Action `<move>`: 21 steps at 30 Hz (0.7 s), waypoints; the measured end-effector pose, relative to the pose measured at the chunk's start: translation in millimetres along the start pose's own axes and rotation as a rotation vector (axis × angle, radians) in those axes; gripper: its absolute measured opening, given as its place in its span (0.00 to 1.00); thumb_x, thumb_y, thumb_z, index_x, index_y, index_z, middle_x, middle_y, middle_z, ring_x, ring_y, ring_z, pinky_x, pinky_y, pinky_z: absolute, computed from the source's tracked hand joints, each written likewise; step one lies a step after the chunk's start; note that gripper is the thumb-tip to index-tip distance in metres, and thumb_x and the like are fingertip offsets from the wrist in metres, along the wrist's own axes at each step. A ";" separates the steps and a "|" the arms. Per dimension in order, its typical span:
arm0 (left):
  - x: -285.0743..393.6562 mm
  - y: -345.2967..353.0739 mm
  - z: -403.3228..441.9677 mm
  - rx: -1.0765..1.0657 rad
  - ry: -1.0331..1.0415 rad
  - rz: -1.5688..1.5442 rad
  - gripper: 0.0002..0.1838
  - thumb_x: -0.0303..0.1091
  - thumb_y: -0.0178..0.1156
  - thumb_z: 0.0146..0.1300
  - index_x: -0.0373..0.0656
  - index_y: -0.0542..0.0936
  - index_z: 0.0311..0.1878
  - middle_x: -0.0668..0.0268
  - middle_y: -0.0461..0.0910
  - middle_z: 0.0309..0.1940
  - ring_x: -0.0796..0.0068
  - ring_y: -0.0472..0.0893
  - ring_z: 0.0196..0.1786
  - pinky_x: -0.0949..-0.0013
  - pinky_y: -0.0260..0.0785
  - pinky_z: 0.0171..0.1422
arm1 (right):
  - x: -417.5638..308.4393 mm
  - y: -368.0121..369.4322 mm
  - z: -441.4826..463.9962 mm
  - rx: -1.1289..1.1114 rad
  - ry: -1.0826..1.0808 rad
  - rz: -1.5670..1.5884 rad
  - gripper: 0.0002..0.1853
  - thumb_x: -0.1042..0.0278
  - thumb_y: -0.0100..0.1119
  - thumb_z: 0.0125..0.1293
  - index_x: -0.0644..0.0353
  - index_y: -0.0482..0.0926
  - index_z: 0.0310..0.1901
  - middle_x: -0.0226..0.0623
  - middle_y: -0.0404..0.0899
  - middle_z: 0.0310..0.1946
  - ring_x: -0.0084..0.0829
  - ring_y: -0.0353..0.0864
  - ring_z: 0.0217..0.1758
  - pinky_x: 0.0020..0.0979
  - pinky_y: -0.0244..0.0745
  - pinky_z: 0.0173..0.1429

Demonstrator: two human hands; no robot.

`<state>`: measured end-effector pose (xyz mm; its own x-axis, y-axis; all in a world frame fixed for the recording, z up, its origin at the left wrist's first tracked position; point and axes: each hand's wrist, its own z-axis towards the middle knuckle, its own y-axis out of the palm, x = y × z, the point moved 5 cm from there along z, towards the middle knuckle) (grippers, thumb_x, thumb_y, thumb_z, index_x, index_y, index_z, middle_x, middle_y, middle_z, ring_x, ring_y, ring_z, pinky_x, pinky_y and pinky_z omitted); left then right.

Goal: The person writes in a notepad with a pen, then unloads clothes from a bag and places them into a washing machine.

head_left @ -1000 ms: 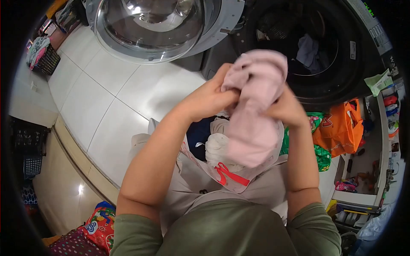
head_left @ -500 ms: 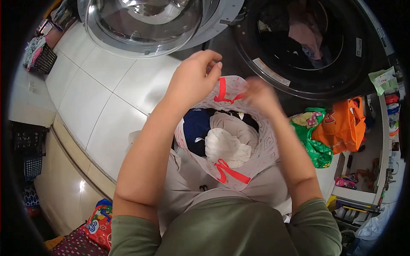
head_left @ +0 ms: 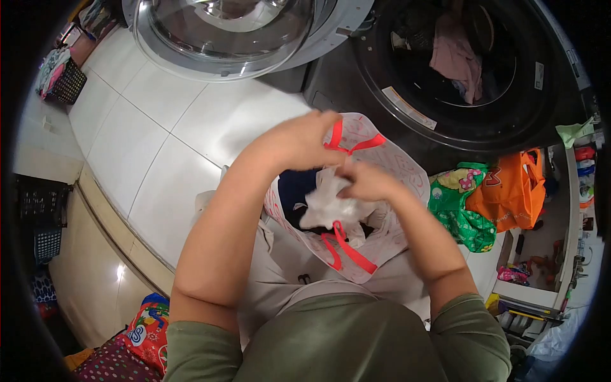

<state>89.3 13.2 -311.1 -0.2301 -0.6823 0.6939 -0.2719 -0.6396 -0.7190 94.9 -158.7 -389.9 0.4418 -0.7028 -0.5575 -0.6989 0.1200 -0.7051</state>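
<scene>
A white patterned bag (head_left: 407, 184) with red handles stands upright between my legs, its mouth facing me. Inside lie a navy blue garment (head_left: 294, 191) and a crumpled white cloth (head_left: 323, 202). My right hand (head_left: 368, 181) is closed on the upper edge of the white cloth, lifting part of it. Over the bag's far left rim hovers my left hand (head_left: 309, 141), blurred, with fingers loosely bent and apart and nothing visible in them. It is close to the far red handle (head_left: 366, 144); whether they touch, I cannot tell.
Ahead on the right, a dark front-loading machine (head_left: 407, 105) has a pink cloth (head_left: 455, 57) showing in its round window. A glass door (head_left: 216, 57) hangs open at upper left. Orange (head_left: 509, 191) and green bags (head_left: 468, 216) stand right; a black basket (head_left: 67, 84) is far left.
My right hand has moved from the bag's far rim down into its mouth and taken hold of the white cloth, which is bunched up. My left hand has come lower, nearer the bag.
</scene>
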 end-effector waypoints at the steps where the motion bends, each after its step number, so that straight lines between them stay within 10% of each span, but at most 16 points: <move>1: 2.1 9.0 -4.1 -0.094 0.064 0.050 0.39 0.51 0.71 0.50 0.43 0.72 0.64 0.49 0.71 0.62 0.55 0.78 0.56 0.60 0.70 0.61 | -23.6 -39.5 -18.8 0.018 -0.021 0.076 0.20 0.65 0.71 0.51 0.63 0.80 0.46 0.41 0.83 0.37 0.31 0.83 0.43 0.32 0.75 0.47; 3: 19.4 25.4 -8.5 -0.325 0.011 0.003 0.45 0.50 0.73 0.45 0.44 0.68 0.67 0.46 0.67 0.65 0.50 0.74 0.63 0.59 0.66 0.66 | -53.3 -88.7 -57.7 0.168 -0.216 0.841 0.13 0.75 0.70 0.56 0.65 0.80 0.43 0.26 0.80 0.36 0.19 0.78 0.41 0.24 0.74 0.47; 6: 43.6 24.1 -1.4 -0.218 0.012 -0.241 0.43 0.46 0.72 0.46 0.43 0.69 0.66 0.48 0.75 0.58 0.49 0.77 0.58 0.60 0.69 0.62 | -38.8 -124.1 -74.2 0.460 -0.473 1.207 0.18 0.76 0.64 0.60 0.65 0.76 0.53 0.32 0.79 0.48 0.22 0.78 0.52 0.26 0.73 0.56; 8: 53.0 15.8 5.3 -0.084 -0.006 -0.378 0.39 0.43 0.71 0.48 0.43 0.70 0.65 0.51 0.78 0.52 0.52 0.79 0.55 0.62 0.70 0.59 | -65.0 -128.3 -80.3 0.562 -0.496 0.380 0.46 0.62 0.74 0.52 0.62 0.59 0.70 0.41 0.68 0.64 0.33 0.67 0.69 0.35 0.62 0.71; 10: 44.7 4.1 -0.9 0.050 -0.063 -0.454 0.34 0.41 0.70 0.51 0.42 0.73 0.62 0.54 0.81 0.46 0.55 0.81 0.51 0.64 0.71 0.57 | -51.4 -85.2 -66.4 0.312 -0.193 0.319 0.57 0.61 0.78 0.44 0.60 0.51 0.74 0.46 0.68 0.65 0.36 0.68 0.68 0.33 0.62 0.70; 14: 40.3 -21.7 -2.6 0.251 -0.031 -0.326 0.31 0.52 0.67 0.56 0.36 0.76 0.53 0.52 0.83 0.39 0.58 0.83 0.44 0.61 0.74 0.51 | -12.0 -91.9 -39.5 0.137 -0.081 0.762 0.42 0.63 0.76 0.46 0.62 0.70 0.65 0.46 0.79 0.54 0.36 0.80 0.52 0.33 0.71 0.61; 15: 36.6 -28.2 -1.2 0.385 -0.018 -0.326 0.26 0.47 0.66 0.59 0.35 0.77 0.51 0.53 0.83 0.37 0.65 0.83 0.40 0.64 0.75 0.46 | 45.6 -131.9 -29.8 0.309 0.135 0.413 0.27 0.65 0.69 0.53 0.64 0.78 0.55 0.46 0.81 0.50 0.35 0.83 0.47 0.35 0.75 0.58; 17: 27.4 -35.0 1.3 0.457 -0.057 -0.444 0.21 0.43 0.65 0.62 0.34 0.78 0.48 0.55 0.82 0.36 0.67 0.83 0.38 0.66 0.75 0.45 | 74.4 -217.6 -57.4 0.902 -0.040 1.503 0.20 0.66 0.58 0.65 0.70 0.73 0.55 0.48 0.80 0.48 0.42 0.82 0.51 0.45 0.77 0.62; 18: 22.2 -38.6 1.7 0.498 -0.080 -0.502 0.18 0.40 0.64 0.63 0.34 0.78 0.47 0.55 0.82 0.36 0.68 0.82 0.38 0.67 0.75 0.44 | 113.0 -267.5 -67.4 1.050 -0.583 1.485 0.23 0.62 0.58 0.67 0.69 0.70 0.58 0.52 0.77 0.51 0.44 0.79 0.57 0.47 0.73 0.66; 21: 15.2 -41.0 1.1 0.586 -0.027 -0.415 0.14 0.37 0.61 0.66 0.36 0.80 0.48 0.63 0.82 0.35 0.78 0.78 0.33 0.73 0.72 0.39 | 167.1 -264.5 -88.1 1.400 -0.409 1.424 0.21 0.60 0.61 0.67 0.68 0.73 0.52 0.46 0.80 0.41 0.36 0.81 0.44 0.36 0.78 0.50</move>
<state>98.0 28.7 -271.1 -0.1913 -0.3455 0.9187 0.2164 -0.9278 -0.3038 304.0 -369.7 -258.0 0.2995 0.5003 -0.8124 0.1406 0.8190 0.5562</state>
